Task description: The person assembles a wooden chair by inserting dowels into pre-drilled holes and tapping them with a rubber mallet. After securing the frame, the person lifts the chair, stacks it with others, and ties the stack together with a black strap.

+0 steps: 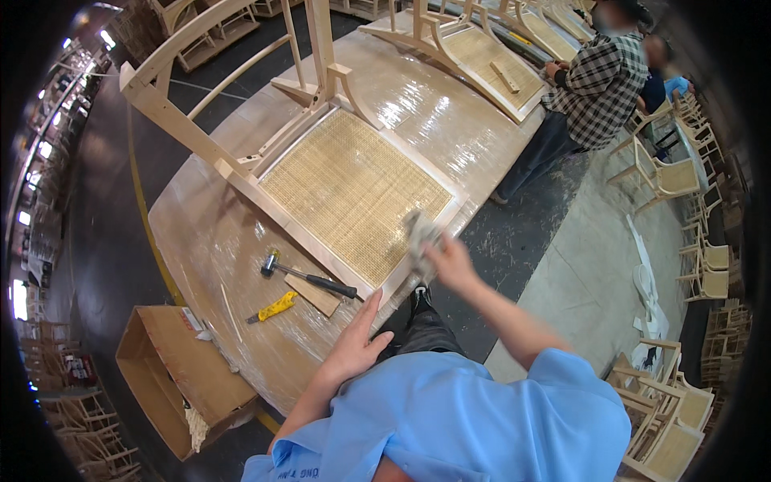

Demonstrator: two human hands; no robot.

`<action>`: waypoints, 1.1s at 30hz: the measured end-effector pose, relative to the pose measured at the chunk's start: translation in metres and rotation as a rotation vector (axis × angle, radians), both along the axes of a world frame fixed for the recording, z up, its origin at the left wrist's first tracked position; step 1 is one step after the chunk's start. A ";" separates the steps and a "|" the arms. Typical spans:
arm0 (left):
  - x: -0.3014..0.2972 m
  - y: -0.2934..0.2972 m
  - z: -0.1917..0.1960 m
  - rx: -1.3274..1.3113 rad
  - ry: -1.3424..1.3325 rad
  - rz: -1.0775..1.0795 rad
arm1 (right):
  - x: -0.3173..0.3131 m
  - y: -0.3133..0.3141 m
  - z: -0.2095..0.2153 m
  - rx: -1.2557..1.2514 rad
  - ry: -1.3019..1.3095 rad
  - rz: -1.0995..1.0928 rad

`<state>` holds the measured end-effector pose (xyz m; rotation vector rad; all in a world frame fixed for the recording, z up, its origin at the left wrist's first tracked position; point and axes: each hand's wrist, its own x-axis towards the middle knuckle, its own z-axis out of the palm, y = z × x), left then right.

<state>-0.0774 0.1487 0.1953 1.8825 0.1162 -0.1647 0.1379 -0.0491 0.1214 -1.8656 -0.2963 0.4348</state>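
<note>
Your right hand point(450, 261) clutched a rag point(422, 239) at the near edge of the chair point(321, 145), which lay on the wrapped table point(193, 217); your left hand point(355, 347), fingers straight, touched its corner. Probably light and stiff, its woven seat point(357, 193) dentable; the side rail point(297, 230) seemed safer to grip.

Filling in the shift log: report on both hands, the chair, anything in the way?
Right hand gripping greyish cloth, blurred, at woven seat's edge. Left hand open at frame's near corner. Chair on wrapped table. Hammer by left hand, possibly in the way.
</note>
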 end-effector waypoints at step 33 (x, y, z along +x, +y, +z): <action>-0.117 0.025 -0.034 -0.875 0.132 0.714 | -0.142 0.095 0.079 -0.282 -0.237 1.013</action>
